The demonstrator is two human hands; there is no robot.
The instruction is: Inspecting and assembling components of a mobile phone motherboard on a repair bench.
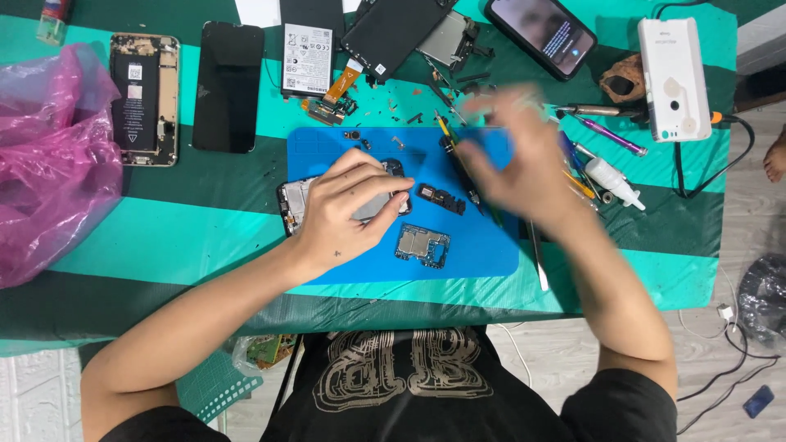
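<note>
two hands over blue mat (483,245): left hand (348,209) clasping opened phone (296,203), blurred right hand (516,155) with fingers half-curled, grip unclear

The left hand (348,205) presses down on a dismantled phone frame (293,203) on the blue rubber mat (483,245); the right hand (524,155) (blurred) hovers by a dark screwdriver (458,164).

A table (205,237) with a green-and-teal striped cover bears a blue mat (483,245) at its middle. Directly on the cover lie a pink bag (49,155), two phones (228,86), a battery (307,59), a white box (673,78) and scattered tools (610,135).
</note>
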